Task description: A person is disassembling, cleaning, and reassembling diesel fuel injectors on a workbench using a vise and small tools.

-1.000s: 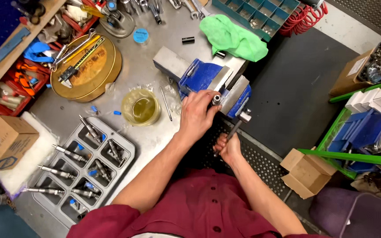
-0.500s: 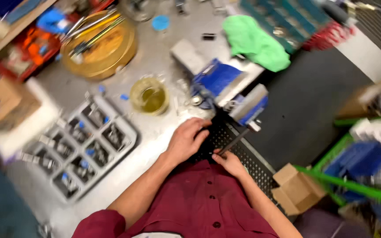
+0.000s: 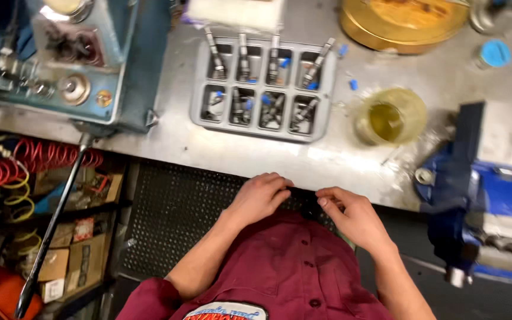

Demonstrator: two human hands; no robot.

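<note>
Both hands sit close to my body at the near edge of the steel bench (image 3: 250,155). From my seat I see the left hand (image 3: 260,198) curled with its fingers bent over, and the right hand (image 3: 351,216) beside it with the fingertips (image 3: 322,201) pinched toward the left. Between them lies a small dark part (image 3: 303,201), and it seems to run left to right from one hand to the other. It looks black and slim, but it blends into the dark perforated mat (image 3: 179,213) below, so I cannot tell its exact shape, which end is which, or whether either hand truly grips it or only touches it.

Farther off on the bench stands a grey compartment tray (image 3: 200,109) with eight pockets, each holding a slender metal part with a blue cap; the ones in the far row lean upright, while those in the near row are blurred. To the right of the tray is a clear cup of yellowish liquid (image 3: 389,117), and further right a blue vise (image 3: 487,189), partly cut off by the frame edge. A blue-grey machine (image 3: 120,65) fills the far left, with red coiled hose (image 3: 42,157) below it. A maroon shirt (image 3: 285,266) hides my lap.
</note>
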